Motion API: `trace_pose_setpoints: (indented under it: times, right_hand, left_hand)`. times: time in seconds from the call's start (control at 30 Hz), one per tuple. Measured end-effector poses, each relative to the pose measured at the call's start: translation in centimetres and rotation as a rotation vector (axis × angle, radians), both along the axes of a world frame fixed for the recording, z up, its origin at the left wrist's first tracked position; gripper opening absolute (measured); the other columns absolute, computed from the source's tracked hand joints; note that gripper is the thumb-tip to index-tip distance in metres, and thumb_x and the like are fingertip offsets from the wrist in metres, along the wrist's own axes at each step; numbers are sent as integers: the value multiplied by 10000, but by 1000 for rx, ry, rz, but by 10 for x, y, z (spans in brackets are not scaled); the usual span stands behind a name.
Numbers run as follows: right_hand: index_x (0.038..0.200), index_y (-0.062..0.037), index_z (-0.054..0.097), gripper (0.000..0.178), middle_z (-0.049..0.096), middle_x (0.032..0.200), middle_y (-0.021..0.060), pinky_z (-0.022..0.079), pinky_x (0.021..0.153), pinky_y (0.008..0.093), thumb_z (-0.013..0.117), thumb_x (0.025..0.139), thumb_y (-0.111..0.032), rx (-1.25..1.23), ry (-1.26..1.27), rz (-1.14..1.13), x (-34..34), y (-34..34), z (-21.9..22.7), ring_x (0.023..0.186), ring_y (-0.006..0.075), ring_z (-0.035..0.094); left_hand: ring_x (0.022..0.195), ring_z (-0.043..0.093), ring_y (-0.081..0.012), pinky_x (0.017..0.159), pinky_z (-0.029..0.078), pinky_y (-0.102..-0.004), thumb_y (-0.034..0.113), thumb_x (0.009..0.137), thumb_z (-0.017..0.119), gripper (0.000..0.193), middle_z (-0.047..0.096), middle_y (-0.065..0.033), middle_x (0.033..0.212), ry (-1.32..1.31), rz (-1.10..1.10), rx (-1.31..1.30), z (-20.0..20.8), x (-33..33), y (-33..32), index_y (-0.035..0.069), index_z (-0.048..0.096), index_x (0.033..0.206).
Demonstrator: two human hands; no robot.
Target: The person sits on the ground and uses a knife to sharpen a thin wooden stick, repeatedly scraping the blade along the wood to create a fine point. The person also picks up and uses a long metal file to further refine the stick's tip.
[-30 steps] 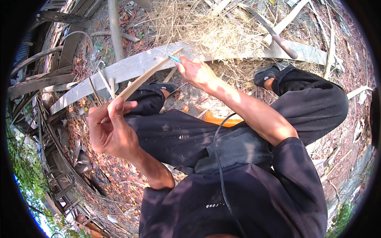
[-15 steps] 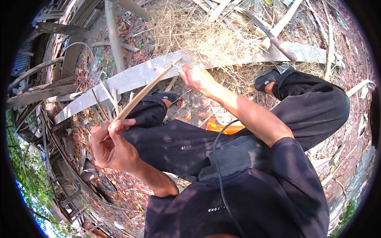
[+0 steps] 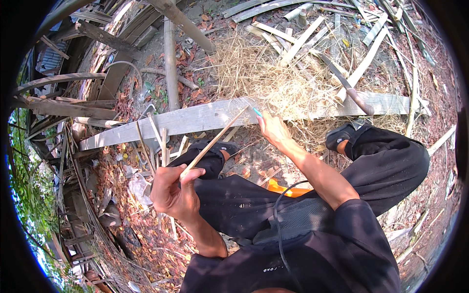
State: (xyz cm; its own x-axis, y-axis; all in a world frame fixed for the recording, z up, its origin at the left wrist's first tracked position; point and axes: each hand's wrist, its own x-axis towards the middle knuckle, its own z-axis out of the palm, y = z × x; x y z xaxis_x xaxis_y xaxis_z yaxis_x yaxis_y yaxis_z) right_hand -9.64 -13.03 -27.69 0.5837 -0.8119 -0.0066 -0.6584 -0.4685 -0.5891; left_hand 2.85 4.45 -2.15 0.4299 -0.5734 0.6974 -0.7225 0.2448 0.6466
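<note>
My left hand (image 3: 178, 193) is closed around the lower end of a narrow bamboo strip (image 3: 215, 140), pinched between thumb and fingers. The strip slants up to the right, its far tip above the grey plank. Just right of that tip, my right hand (image 3: 274, 131) is closed on a small slim teal tool (image 3: 257, 112); its exact kind is too small to make out. A slight gap shows between tool and strip. The plank (image 3: 195, 118) lies crosswise in front of my legs.
A long-bladed knife with a wooden handle (image 3: 360, 101) rests across the plank's right part. Beyond lie straw-like shavings (image 3: 273, 73) and split bamboo pieces (image 3: 305, 41). Thin strips (image 3: 156, 134) lean at the plank's left. An orange object (image 3: 288, 189) lies between my legs; wooden poles (image 3: 172, 63) stand far left.
The view has shifted, so the scene sits lower and further right. The strip has turned and shows a narrower side. The teal tool has moved from against the strip to just past its tip.
</note>
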Motion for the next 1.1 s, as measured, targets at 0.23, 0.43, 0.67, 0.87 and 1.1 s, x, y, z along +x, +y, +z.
trace_pose_setpoints:
  times: [0.23,0.43,0.67,0.87,1.1]
  right_hand:
    - [1181,-11,531,465,603,1031,328,490,834,532,402,980,-410,269,130,-164,-13,-3,-7,924,460,621]
    - [1186,14,556,500,590,1119,340,436,947,508,352,987,-396,451,101,-110,-29,-10,27,1068,469,566]
    - [1124,40,589,518,623,1031,328,445,904,502,377,972,-407,466,64,-195,-51,-8,21,1015,479,587]
    - [1127,29,593,509,625,1026,325,440,895,500,387,977,-411,493,130,-80,-43,-3,23,1020,465,584]
    - [1131,-6,572,448,644,883,281,457,836,505,416,990,-401,434,48,26,-78,-17,128,900,446,618]
  left_hand:
    - [565,627,-155,530,486,-218,55,883,672,126,606,-96,714,-127,51,59,3,15,7,-43,597,854]
    - [556,655,-173,481,516,-209,213,918,663,295,602,-91,657,354,551,-334,20,94,54,3,534,755]
    - [615,672,-190,547,568,-233,265,949,611,317,655,-139,726,759,871,-340,-73,224,166,-48,596,900]
    - [663,688,-324,476,585,-256,219,955,578,405,602,-272,925,1166,1080,-411,-254,309,258,-174,483,935]
    - [992,638,-366,779,556,-383,334,887,673,667,549,-280,1165,918,732,779,-284,450,251,-164,407,1240]
